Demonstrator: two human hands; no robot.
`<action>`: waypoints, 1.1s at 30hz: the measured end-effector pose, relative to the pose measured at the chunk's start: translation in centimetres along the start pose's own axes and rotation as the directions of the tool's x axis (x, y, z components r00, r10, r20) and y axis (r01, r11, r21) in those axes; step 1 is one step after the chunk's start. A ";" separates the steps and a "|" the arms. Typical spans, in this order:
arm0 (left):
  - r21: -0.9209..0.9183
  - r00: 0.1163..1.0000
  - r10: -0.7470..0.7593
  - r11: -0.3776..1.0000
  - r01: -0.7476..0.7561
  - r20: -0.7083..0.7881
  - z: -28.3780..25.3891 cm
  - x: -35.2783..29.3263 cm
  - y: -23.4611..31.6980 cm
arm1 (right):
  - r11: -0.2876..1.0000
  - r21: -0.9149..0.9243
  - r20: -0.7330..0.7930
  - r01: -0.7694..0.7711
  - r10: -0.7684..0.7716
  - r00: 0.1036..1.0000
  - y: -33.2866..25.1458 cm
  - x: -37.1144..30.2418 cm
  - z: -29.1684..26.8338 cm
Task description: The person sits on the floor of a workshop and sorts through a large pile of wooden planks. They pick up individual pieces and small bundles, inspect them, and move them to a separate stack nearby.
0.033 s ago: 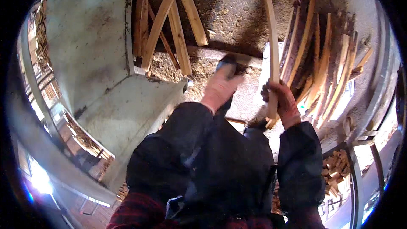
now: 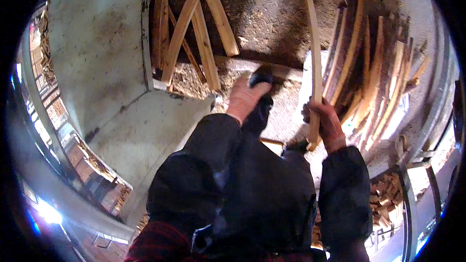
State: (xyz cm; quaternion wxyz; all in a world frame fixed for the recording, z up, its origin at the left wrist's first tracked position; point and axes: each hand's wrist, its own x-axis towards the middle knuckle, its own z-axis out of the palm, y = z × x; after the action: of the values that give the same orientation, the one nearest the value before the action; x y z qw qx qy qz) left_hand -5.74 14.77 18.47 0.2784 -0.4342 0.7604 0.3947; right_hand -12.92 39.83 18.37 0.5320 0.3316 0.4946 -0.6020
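Observation:
A long, narrow wooden slat (image 2: pixel 314 53) stands out ahead of me, and my right hand (image 2: pixel 326 120) is closed round its near end. The glove on it is pinkish with dark fingers. My left hand (image 2: pixel 243 98), in a like glove, hovers over my dark boot (image 2: pixel 262 75) and trouser leg. Its thumb points out to the right, and I see nothing held in it. Right of the slat lies a bundle of long bark-edged strips (image 2: pixel 371 77), close to my right hand.
A pale, stained metal surface (image 2: pixel 104 34) with a step fills the left side. Several loose boards (image 2: pixel 206 39) lean beyond its edge. Sawdust and chips (image 2: pixel 272 14) cover the ground ahead. Stacked firewood (image 2: pixel 387 199) sits behind a metal frame (image 2: pixel 410 204) at the lower right.
My left hand has shifted slightly left and its blur has gone. My right hand and the slat have moved a little nearer and to the right.

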 end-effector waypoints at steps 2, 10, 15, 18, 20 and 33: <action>0.119 0.967 -0.071 0.988 0.102 -0.245 0.5 7.3 -8.4 | 0.998 -0.056 -0.050 -0.036 0.033 0.998 2.1 1.4 -0.5; 0.105 0.777 -0.359 0.874 0.474 -0.517 -0.5 13.8 -16.3 | 0.993 0.114 -0.022 0.012 -0.010 1.000 4.7 3.0 3.9; 0.175 0.787 -0.420 0.824 0.539 -0.451 -2.8 13.6 -17.2 | 0.980 0.196 0.052 -0.044 0.034 0.998 3.8 2.2 5.2; 0.137 0.872 -0.338 0.904 0.406 -0.355 -3.3 12.8 -17.9 | 0.983 0.177 0.002 -0.047 0.048 0.999 3.9 2.1 4.9; 0.407 0.960 -0.211 0.873 0.270 -0.184 -3.5 12.3 -15.7 | 0.990 0.141 -0.013 -0.022 0.024 1.000 4.8 2.9 4.1; -0.258 0.956 -0.293 0.924 0.281 -0.009 -5.5 15.7 -12.4 | 0.995 0.084 -0.014 -0.045 0.047 0.999 5.0 3.2 4.5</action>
State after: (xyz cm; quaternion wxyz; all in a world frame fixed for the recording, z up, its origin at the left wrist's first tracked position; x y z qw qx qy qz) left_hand -2.60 -0.67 4.89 0.2572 -0.5823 0.6381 0.4333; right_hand -8.19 34.85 15.49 0.5274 0.3696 0.4653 -0.6072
